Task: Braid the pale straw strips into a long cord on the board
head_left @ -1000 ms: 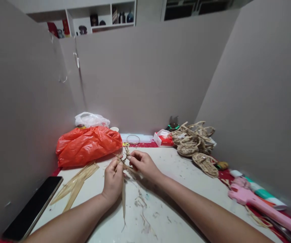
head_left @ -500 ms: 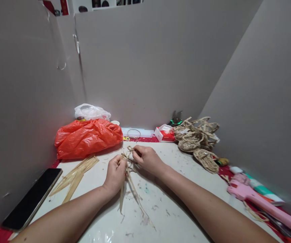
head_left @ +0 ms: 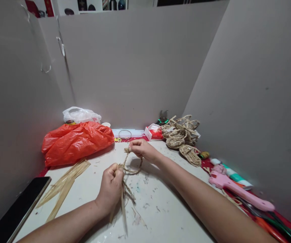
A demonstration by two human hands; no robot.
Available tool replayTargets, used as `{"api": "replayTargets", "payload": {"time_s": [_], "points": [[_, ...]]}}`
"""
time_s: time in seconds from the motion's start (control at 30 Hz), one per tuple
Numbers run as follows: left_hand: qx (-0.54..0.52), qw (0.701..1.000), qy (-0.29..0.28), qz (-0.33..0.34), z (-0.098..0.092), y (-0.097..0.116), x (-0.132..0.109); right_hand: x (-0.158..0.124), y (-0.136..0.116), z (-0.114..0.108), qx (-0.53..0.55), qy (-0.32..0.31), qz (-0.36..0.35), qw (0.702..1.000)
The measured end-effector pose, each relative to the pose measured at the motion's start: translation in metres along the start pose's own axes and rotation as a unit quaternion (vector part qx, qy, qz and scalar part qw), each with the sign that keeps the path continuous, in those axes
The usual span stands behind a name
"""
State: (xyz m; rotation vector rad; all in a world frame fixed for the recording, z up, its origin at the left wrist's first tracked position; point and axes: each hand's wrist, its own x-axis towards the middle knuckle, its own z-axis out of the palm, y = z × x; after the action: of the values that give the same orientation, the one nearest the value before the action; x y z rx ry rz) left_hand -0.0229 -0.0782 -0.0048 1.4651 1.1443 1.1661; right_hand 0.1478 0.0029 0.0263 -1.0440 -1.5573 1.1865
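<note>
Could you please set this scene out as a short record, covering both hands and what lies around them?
Left hand: closed on twisted fibre cord, loose ends hanging below
Right hand: closed on the cord, farther from the wearer
Cord shape: curved in a loop between the hands
Left side: dark-screened phone, flat dry strips, orange-red bag
Far side: white bag, red-and-white box
Right side: woven fibre pieces, pink tool

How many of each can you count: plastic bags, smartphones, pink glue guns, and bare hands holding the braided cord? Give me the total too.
Red plastic bag and white plastic bag: 2
Smartphone: 1
Pink glue gun: 1
Left hand and right hand on the braided cord: 2
Total: 6
</note>
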Motion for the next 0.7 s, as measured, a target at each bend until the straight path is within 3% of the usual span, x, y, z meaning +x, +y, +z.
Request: {"api": "replayTargets", "payload": {"time_s": [0.1,0.17,0.27,0.37,0.53,0.63,0.7], "points": [[0.014,1.0,-0.007,0.002,0.0,0.0,0.002,-0.006,-0.012,-0.015,0.087,-0.09,0.045,0.991],[0.025,0.999,-0.006,0.02,-0.001,0.003,0.004,-0.009,-0.017,-0.019,0.13,-0.116,0.046,0.984],[0.048,0.997,-0.01,0.063,-0.002,0.007,0.004,-0.009,-0.018,-0.016,0.17,-0.074,0.016,0.983],[0.05,0.996,-0.026,0.065,-0.001,0.009,0.001,-0.006,-0.013,-0.014,0.174,-0.055,0.019,0.983],[0.041,0.998,-0.012,0.038,-0.002,0.001,0.004,-0.007,-0.01,-0.025,0.083,-0.148,0.096,0.981],[0.029,0.999,-0.001,0.034,-0.003,-0.007,0.011,-0.01,-0.012,-0.03,-0.031,-0.173,0.091,0.98],[0.005,1.0,-0.017,-0.005,-0.004,-0.011,0.015,-0.01,-0.012,-0.032,-0.093,-0.179,0.08,0.976]]}}
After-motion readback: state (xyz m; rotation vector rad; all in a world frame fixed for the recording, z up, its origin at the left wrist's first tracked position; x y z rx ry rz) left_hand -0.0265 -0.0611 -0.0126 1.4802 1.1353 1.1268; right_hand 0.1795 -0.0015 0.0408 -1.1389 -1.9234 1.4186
